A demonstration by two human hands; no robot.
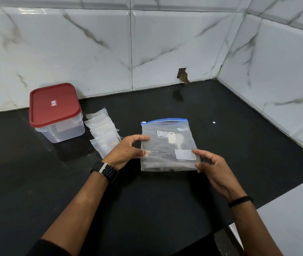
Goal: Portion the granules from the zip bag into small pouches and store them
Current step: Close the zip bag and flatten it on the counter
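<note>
A black counter point(220, 126) fills the lower view, meeting a wall point(91, 52) of white marble-look tiles at the back and on the right. At the foot of the back wall a small notch point(182, 75) is cut into a tile.

Back left, close to the wall, stands a clear box point(62, 129) with its red lid point(53, 104) on. Near the middle of the counter is the zip bag point(167, 145), clear with a blue zip strip along its far edge, white print on its face, and a white scoop-like shape showing through. Dark granules lie along its near edge. Whether it rests flat or is lifted slightly cannot be told.

The left hand point(128, 151) holds the bag's left edge, thumb and fingertips pinching it. The right hand point(213, 166) holds the near right corner the same way, fingers on top and thumb at the edge.

Between box and bag, a fanned row of small clear pouches point(101, 130) lies on the counter, its near end hidden by the left hand. The left wrist wears a black watch point(104, 170), the right a thin black band point(240, 201). A tiny white speck point(213, 122) lies right of the bag.
</note>
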